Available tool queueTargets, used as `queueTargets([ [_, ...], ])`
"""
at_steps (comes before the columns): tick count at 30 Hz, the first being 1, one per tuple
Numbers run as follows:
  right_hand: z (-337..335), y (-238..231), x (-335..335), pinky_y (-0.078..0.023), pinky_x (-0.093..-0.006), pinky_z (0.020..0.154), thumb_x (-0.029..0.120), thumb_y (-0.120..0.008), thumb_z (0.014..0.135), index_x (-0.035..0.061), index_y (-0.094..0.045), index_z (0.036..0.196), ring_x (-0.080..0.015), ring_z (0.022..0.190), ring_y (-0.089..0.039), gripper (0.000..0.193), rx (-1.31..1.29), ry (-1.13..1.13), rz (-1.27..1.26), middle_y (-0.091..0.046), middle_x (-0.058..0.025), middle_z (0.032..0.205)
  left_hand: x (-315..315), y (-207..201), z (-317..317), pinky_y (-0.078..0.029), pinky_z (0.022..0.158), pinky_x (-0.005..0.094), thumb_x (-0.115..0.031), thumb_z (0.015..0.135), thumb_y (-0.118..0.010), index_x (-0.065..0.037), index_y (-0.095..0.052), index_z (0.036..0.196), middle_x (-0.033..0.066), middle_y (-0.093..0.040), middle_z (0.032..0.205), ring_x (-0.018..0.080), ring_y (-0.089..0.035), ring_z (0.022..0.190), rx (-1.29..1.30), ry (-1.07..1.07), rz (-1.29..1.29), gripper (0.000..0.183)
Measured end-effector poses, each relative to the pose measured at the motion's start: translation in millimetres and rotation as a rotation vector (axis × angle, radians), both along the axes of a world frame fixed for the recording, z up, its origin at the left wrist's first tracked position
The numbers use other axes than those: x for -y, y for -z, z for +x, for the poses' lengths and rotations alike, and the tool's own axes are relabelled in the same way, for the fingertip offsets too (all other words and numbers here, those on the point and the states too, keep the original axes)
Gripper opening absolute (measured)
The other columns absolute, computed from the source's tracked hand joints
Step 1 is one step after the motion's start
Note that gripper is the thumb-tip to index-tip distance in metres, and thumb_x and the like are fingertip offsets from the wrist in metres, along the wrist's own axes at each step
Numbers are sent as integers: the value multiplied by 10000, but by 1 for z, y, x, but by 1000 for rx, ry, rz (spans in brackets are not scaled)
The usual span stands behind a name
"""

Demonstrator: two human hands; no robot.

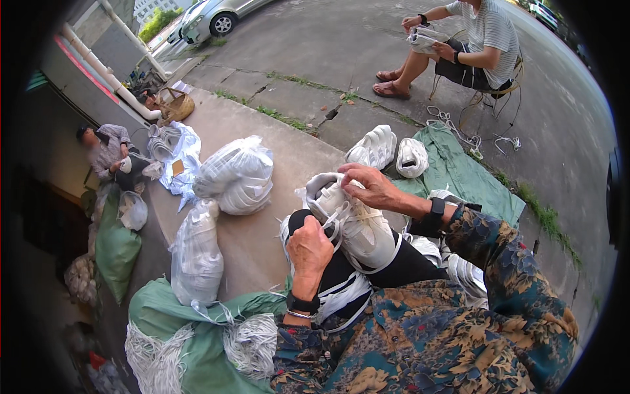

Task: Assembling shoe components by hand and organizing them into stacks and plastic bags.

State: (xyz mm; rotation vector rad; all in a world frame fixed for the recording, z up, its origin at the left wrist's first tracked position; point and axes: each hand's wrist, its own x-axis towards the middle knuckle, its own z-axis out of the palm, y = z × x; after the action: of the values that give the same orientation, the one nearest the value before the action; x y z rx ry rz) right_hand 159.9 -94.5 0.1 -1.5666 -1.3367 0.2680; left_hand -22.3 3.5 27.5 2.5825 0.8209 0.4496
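Observation:
A white sneaker point(371, 240) lies across my dark-trousered lap, its opening toward the far left. My left hand point(310, 253) is closed at the sneaker's near left side, with a white shoelace point(336, 222) running by its fingertips. Over the shoe's collar, my right hand point(369, 186) has its fingers bent in a pinch; what they hold is too small to make out. Loose white laces point(344, 295) hang over my thigh below the shoe. More white sneakers point(426, 248) sit beside my right leg, partly hidden by my arm.
White shoes point(373, 148) stand on a green sheet point(453, 167) ahead. Left are stuffed clear bags point(236, 174) and a green sack point(167, 299) with lace bundles point(251, 341). One person point(482, 49) sits far right handling shoes; another point(111, 154) sits far left.

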Motion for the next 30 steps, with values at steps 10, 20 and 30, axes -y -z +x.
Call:
queueTargets([
  [10,-42,-5,-11,-271,-531,938,145,-622,668,66,-639,737,-340,1198,-345,106,756,5,-126,-480,-131,1179,-29,19,-89,-437,473,292,-60,743,-601,-11,-532,848,73,-560,580,187,-562,505,321,-248,-860,135],
  [20,-67,-12,-23,-192,-598,963,133,-612,622,30,-619,723,-376,1248,-268,145,753,-46,-104,-408,-184,1229,45,57,-40,-510,754,331,68,737,-566,73,-460,1108,181,-594,946,332,-601,885,459,16,-2024,385],
  [30,-124,-23,-30,-381,-396,852,166,-584,736,61,-560,892,-273,1065,-470,190,686,-307,121,-532,-133,1084,54,93,-38,-496,798,335,-126,834,-585,28,-471,1061,166,-596,940,244,-601,859,766,-56,-2039,298],
])
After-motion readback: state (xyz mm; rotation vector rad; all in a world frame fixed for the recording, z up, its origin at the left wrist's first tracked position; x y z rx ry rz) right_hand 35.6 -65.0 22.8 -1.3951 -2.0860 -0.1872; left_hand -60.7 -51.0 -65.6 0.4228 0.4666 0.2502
